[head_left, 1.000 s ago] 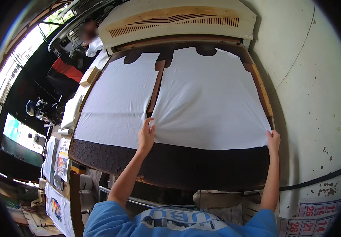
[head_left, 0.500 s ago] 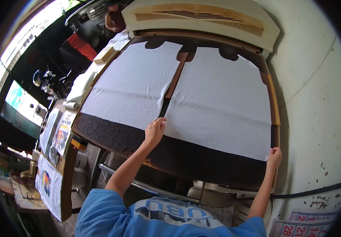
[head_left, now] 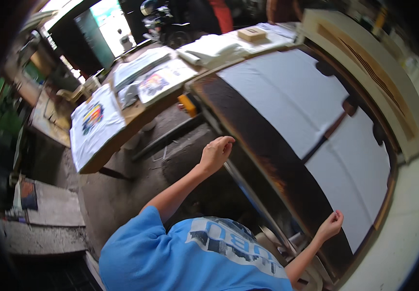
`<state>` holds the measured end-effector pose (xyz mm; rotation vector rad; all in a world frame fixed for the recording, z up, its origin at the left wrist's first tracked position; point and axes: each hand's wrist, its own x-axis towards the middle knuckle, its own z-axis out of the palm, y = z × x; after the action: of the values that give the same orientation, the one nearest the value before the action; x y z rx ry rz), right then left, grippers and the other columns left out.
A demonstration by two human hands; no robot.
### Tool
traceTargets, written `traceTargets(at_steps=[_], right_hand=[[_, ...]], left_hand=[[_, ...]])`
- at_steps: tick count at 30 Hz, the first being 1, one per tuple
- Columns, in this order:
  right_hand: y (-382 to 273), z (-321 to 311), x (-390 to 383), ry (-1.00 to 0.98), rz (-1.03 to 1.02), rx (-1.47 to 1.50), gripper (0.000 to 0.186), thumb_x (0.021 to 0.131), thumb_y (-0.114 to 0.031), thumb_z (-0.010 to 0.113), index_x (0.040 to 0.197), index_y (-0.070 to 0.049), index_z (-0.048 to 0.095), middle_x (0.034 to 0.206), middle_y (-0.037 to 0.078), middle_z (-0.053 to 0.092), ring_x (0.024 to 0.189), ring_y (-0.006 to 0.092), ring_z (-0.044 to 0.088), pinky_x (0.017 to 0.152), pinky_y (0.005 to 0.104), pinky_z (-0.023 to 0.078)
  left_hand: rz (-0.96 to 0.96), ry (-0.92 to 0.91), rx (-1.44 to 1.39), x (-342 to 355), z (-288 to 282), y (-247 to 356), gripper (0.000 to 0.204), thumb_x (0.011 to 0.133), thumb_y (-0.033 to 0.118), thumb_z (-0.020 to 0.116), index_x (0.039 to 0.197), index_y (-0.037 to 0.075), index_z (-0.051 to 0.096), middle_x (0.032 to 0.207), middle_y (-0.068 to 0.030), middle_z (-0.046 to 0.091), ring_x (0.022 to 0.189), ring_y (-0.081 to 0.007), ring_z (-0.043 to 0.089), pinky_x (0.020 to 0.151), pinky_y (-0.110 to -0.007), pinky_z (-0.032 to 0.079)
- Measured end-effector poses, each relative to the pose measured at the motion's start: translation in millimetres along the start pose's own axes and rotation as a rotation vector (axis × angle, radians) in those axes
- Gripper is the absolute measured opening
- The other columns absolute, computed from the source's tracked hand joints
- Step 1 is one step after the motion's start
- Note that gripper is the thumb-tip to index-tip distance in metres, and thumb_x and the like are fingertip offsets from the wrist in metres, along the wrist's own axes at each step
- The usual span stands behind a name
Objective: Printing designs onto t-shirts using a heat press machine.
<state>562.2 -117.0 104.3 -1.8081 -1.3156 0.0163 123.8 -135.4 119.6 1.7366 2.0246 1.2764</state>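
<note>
Left hand [head_left: 217,151] narrow, fingers curled, just off the dark table's [head_left: 263,136] front edge; right hand [head_left: 329,225] narrow, fingertips at the near edge of one white cloth [head_left: 352,169]; whether either grips anything, I cannot tell; a second white cloth [head_left: 287,102] lies flat alongside, a slim gap between.

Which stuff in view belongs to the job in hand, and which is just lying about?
Likely part of the job:
two white cloth pieces, lying on the dark board
vented cream hood at the board's far edge
left hand and right hand, at its near side

Likely just lying about:
tan block
printed white cloth
motorcycle in the background
</note>
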Motion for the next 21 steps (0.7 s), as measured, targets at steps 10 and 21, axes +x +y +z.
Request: traceTargets(at_steps=[10,21], right_hand=[[-265.8,109.5,-126.0,-0.433,-0.451,0.288,0.011,0.081,-0.003,0.05,0.09,0.0,0.056,0.082,0.012,0.055,0.07,0.0242,0.056,0.058,0.0303,0.045],[-350.0,191.4,-153.1,-0.652,-0.651,0.354,0.01,0.081,-0.001,0.049,0.088,-0.001,0.056,0.08,0.011,0.054,0.069,0.024,0.055,0.056,0.0304,0.044]], left_hand=[[-0.503,0.265,-0.024,-96.9,-172.4,-158.7,0.014,0.079,0.01,0.05,0.089,0.005,0.059,0.077,-0.0127,0.062,0.072,-0.0249,0.061,0.066,-0.033,0.047],[-0.469,0.399,0.026,-32.2,-191.9,-234.9,0.015,0.078,0.008,0.05,0.088,0.004,0.06,0.079,-0.0131,0.062,0.074,-0.0254,0.061,0.067,-0.032,0.047]])
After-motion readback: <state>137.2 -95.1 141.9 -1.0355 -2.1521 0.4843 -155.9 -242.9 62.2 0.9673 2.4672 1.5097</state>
